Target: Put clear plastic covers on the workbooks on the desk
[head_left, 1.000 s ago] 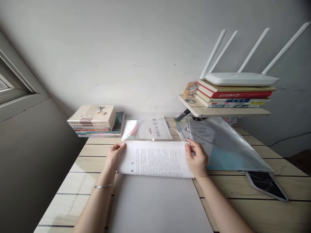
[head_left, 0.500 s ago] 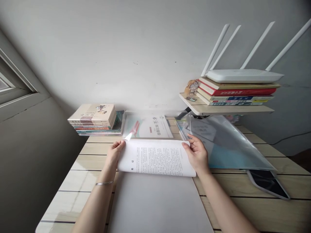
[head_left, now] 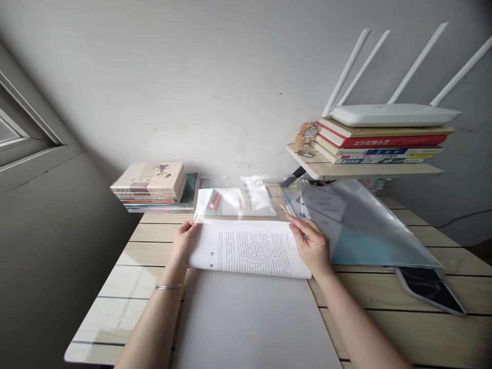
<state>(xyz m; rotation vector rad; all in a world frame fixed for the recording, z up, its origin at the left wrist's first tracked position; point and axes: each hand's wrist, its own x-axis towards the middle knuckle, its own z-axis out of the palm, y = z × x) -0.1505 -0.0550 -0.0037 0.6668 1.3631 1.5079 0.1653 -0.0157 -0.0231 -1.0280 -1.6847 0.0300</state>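
Observation:
An open book lies before me, its printed page (head_left: 249,248) curled up and a blank white page or inner cover (head_left: 253,318) stretching towards me. My left hand (head_left: 185,238) is closed on the book's far left corner, thumb on top. At the far right corner my right hand (head_left: 312,243) pinches the edge, with its index finger reaching out over a clear plastic cover (head_left: 230,202). This shiny plastic extends beyond the book's far edge, and a printed cover with a red and green picture shows through it. Which layers each hand grips is partly hidden.
A stack of books (head_left: 149,184) stands at the back left. To the right lie a clear plastic sleeve (head_left: 369,230) over papers and a phone (head_left: 430,289). A raised shelf (head_left: 369,171) carries books (head_left: 384,141) and a white router (head_left: 395,115).
The plastic beyond the book has shifted and creased, with brighter reflections. My right index finger has moved slightly left along the edge. The whole view has shifted a little.

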